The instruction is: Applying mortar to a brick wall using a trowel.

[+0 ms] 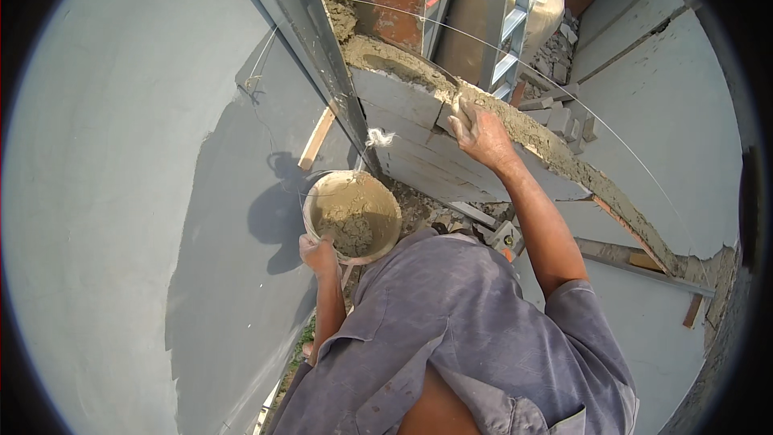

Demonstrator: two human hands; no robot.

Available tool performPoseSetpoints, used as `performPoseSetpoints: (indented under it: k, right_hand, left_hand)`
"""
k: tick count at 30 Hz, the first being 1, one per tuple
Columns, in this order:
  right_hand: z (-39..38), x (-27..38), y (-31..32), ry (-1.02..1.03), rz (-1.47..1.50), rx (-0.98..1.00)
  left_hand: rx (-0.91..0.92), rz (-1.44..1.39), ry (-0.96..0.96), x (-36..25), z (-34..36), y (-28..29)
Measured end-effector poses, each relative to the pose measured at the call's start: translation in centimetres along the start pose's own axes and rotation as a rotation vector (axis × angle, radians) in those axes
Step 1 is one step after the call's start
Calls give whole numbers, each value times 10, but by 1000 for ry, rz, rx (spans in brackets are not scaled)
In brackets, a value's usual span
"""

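Head: curled left fingers [311, 246] on bucket [385, 208]

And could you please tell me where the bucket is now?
In the head view, the bucket is just left of centre, held at its rim by the left hand.

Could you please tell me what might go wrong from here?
The bucket could tip and spill its mortar, as the left hand grips it only at the rim.
The wet-looking mortar layer might slump off the curved wall top if the right hand presses too near its edge.
The thin string strung across the work might get snagged.
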State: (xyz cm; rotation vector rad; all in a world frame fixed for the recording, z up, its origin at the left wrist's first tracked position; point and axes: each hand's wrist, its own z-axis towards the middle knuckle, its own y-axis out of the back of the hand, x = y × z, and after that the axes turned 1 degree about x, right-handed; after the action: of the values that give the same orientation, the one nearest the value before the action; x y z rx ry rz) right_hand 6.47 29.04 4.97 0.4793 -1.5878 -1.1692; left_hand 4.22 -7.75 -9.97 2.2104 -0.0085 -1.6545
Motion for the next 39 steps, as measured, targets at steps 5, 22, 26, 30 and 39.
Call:
performPoseSetpoints:
  k: [5,22,26,30,39]
  right_hand:
    - [-14,17,11,-17,42,226]
    - [47,48,-13,-604,1265,363]
    - [5,23,-4,-686,1361,360]
    - [-69,-9,19,-747,1382,193]
    - [-43,39,-24,-711,1656,262]
  left_hand:
    - [-16,13,24,-6,-1,-3]
    - [161,86,-33,8,10,-12]
    - [154,75,-3,0,6,1]
    - [59,74,-24,-4,6,12]
    - [76,161,0,7,17,16]
